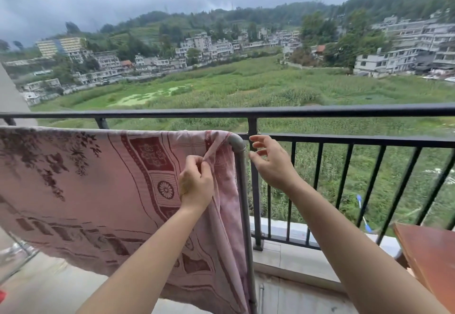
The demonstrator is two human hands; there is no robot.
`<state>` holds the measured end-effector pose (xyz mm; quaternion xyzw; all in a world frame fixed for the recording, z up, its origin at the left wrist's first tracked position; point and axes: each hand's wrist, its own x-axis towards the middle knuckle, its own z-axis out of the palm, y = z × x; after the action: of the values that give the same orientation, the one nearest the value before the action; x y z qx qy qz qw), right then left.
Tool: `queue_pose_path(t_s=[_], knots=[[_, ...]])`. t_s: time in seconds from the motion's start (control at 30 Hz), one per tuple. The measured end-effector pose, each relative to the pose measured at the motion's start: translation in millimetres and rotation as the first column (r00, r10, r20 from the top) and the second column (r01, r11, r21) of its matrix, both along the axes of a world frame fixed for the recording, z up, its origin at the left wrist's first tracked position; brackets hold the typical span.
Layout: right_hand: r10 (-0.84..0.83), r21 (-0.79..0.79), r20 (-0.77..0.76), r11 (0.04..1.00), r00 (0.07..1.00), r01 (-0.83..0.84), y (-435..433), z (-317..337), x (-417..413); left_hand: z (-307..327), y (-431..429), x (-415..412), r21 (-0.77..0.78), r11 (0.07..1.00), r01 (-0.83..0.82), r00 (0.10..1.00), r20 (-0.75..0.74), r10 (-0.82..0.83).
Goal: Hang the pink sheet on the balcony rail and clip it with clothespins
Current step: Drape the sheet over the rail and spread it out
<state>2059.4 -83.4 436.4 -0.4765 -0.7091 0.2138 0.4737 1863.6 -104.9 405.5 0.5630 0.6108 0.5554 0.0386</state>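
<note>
Pink sheet [98, 185], woven, over round grey pipe [240, 156]; left hand [195, 185] grip pinching its hem, right hand [270, 161] wide.

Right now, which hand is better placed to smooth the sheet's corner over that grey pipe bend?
Left. The left hand already pinches the pink sheet edge just below the grey pipe bend; the right hand is open and empty beside it.

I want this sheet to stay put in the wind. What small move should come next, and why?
Probably pull the pinched edge flat along the grey pipe frame. The left hand pinches a bunched fold of the pink sheet right at the frame's corner, while the right hand hovers open and empty beside it. No clothespin is in view, so smoothing comes before clipping.
</note>
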Motion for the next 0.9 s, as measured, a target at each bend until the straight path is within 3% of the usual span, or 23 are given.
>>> queue_pose_path(t_s=[0.1,0.27,0.37,0.43,0.5,0.57,0.67,0.73,0.83,0.9], knots=[[0.063,0.089,0.04,0.994,0.997,-0.067,10,9,-14,32,9,-15,0.08,0.997,-0.001,0.996,0.089,-0.006],[0.063,0.188,0.256,0.976,0.965,-0.113,35,33,-55,87,23,-50,0.208,0.978,0.005,0.994,0.107,-0.028],[0.109,0.181,0.183,0.973,0.977,-0.143,53,53,-71,107,29,-84,0.242,0.97,0.016,0.988,0.148,-0.053],[0.114,0.177,0.157,0.974,0.981,-0.142,67,67,-79,113,31,-104,0.242,0.963,0.115,0.97,0.181,-0.161],[0.153,0.186,0.283,0.96,0.947,-0.211,76,80,-91,118,36,-122,0.225,0.941,0.253,0.917,0.254,-0.308],[0.275,0.034,0.457,0.945,0.846,-0.325,82,91,-111,126,41,-137,0.181,0.917,0.356,0.875,0.28,-0.395],[0.43,-0.242,0.605,0.901,0.67,-0.36,101,104,-139,138,50,-161,0.11,0.89,0.443,0.863,0.216,-0.457],[0.434,-0.301,0.527,0.899,0.731,-0.317,118,114,-150,143,57,-178,0.069,0.92,0.387,0.916,0.089,-0.392],[0.312,-0.244,0.465,0.945,0.828,-0.219,143,128,-164,144,72,-204,0.034,0.975,0.218,0.961,-0.183,-0.208],[0.357,-0.316,0.392,0.918,0.848,-0.24,152,134,-179,144,79,-219,0.024,0.978,0.208,0.958,-0.209,-0.198]])
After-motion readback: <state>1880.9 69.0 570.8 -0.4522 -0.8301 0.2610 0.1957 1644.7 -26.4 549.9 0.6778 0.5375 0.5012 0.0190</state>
